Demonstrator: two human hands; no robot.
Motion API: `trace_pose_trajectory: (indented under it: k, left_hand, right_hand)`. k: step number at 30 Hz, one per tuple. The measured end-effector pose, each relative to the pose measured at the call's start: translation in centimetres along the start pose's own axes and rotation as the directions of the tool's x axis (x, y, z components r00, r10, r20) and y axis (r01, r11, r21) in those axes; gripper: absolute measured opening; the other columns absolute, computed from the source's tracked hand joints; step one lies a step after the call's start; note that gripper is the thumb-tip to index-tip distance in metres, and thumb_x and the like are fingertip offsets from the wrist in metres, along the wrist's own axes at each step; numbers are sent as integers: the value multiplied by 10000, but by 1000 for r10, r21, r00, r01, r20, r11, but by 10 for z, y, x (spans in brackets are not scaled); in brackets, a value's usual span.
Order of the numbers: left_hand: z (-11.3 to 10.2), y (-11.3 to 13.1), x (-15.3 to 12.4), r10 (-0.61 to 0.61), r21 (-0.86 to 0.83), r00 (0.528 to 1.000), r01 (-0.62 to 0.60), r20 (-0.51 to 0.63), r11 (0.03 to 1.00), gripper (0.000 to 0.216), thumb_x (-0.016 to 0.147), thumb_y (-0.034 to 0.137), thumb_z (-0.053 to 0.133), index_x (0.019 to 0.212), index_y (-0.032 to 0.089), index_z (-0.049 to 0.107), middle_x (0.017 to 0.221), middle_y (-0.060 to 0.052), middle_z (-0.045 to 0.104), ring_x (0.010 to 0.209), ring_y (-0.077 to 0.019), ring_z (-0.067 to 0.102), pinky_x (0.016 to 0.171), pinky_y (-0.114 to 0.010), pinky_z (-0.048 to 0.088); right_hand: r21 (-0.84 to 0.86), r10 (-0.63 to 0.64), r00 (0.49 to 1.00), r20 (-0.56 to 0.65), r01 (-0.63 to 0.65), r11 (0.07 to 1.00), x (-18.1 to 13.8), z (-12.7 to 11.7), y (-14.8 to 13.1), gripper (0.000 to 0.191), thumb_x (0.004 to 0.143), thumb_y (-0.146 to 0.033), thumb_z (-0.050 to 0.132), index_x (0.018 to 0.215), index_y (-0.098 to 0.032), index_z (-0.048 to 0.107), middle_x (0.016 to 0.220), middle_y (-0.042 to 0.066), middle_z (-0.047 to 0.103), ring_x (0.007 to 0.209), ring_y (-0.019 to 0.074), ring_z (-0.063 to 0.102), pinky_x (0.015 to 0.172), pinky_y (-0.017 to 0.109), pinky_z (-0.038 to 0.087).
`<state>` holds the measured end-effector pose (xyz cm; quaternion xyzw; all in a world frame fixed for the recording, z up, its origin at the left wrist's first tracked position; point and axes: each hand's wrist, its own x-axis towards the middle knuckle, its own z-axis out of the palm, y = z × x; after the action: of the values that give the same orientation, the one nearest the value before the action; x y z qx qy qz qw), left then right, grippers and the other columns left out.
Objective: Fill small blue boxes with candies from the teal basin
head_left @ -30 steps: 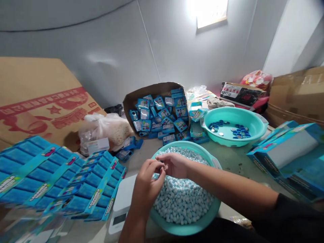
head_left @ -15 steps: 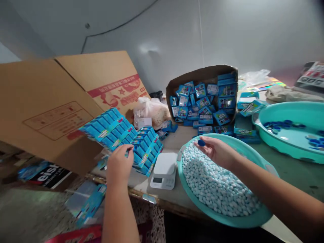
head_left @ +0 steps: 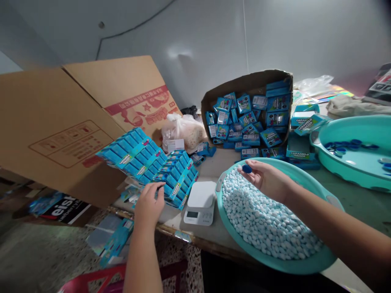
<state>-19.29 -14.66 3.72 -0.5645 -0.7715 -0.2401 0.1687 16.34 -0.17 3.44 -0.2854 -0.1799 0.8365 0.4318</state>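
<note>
My right hand [head_left: 270, 179] is above a turquoise tub [head_left: 259, 266] heaped with small white and pale-blue candies [head_left: 269, 228]. Thumb and fingers pinch a dark-blue oval cap [head_left: 247, 168]. At the near edge of stacked display trays [head_left: 180, 179], packed with blue candy boxes, is my left hand [head_left: 150, 201]. Its fingers are curled with the thumb close to them; a dark bit shows there, too small to name. Between the hands a white kitchen scale [head_left: 200, 203] stands on the table with a bare platform.
Behind lies a carton [head_left: 214, 91] on its side, full of blue candy boxes. A second turquoise tub [head_left: 360, 177] at right holds several blue caps [head_left: 356, 143]. A large cardboard box [head_left: 88, 122] rises at left, and a plastic bag [head_left: 180, 130] sits behind the trays.
My view has shifted slightly. My left hand has moved a little to the right along the trays, its thumb and fingers slightly farther apart. The right hand still pinches the blue cap over the candies.
</note>
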Motion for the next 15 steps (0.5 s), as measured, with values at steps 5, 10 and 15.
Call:
trace_pose_trajectory:
  k: [5, 10, 15]
  left_hand:
    - [8, 15, -6, -18, 151, 1000, 20, -11, 988, 362, 967, 345, 430, 1204, 189, 655, 1210, -133, 662, 1102, -289, 636, 885, -377, 495]
    - [17, 26, -13, -48, 176, 996, 60, -72, 982, 384, 960, 335, 465, 1286, 163, 572, 1236, -160, 658, 1112, -320, 634, 910, -425, 500]
    - [18, 8, -17, -49, 137, 982, 75, -180, 988, 383, 924, 395, 549, 1237, 177, 585, 1227, -169, 647, 1164, -338, 610, 975, -465, 496]
  right_hand:
    - [-21, 14, 1000, 28, -13, 1000, 1, -2, 2, 133, 865, -25, 617, 808, -136, 663, 759, 31, 663, 794, 165, 743, 776, 208, 645]
    - [-26, 7, 1000, -10, -8, 1000, 4, -3, 3, 102, 856, -37, 643, 812, -128, 643, 772, 58, 664, 750, 160, 728, 739, 202, 641]
    - [-8, -11, 999, -46, 11, 1000, 4, 0, 0, 129, 864, -28, 628, 804, -143, 622, 762, 57, 658, 692, 136, 694, 698, 207, 638]
